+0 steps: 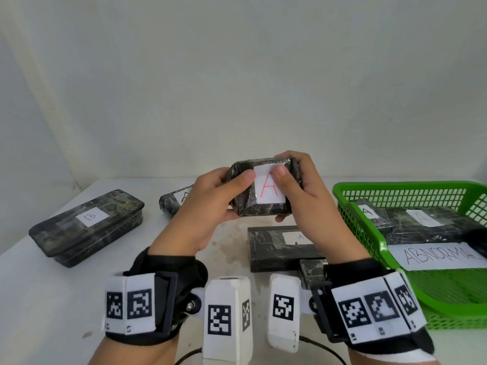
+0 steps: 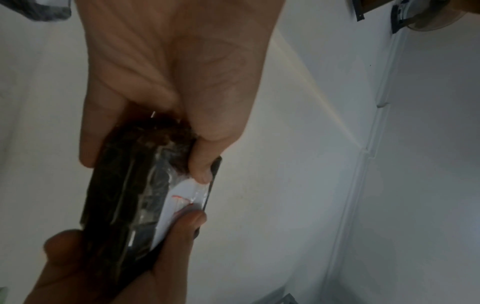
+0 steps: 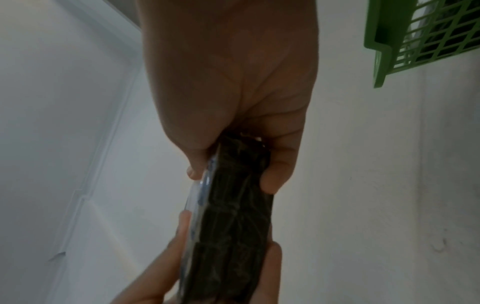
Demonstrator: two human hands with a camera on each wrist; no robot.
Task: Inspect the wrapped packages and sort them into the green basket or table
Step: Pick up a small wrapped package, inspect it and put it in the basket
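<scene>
Above the table I hold up a small dark wrapped package (image 1: 263, 206) with both hands; its white label bears a red A and faces me. My left hand (image 1: 232, 192) grips its left end, thumb on the front beside the label. My right hand (image 1: 291, 192) grips the right end, thumb on the label. In the left wrist view the left hand (image 2: 145, 158) pinches the package (image 2: 122, 195) from above, and the right hand's fingers (image 2: 189, 220) hold it from below. The right wrist view shows the right hand (image 3: 233, 174) round the package (image 3: 233, 222). The green basket (image 1: 345, 192) stands at the right.
The basket holds several dark packages labelled A and a sheet reading ABNORMAL (image 1: 442, 255). On the white table (image 1: 39, 299) lie a long package labelled B (image 1: 87, 225), a small one labelled A (image 1: 172, 202), and a flat one labelled A (image 1: 276, 248). A wall rises right behind.
</scene>
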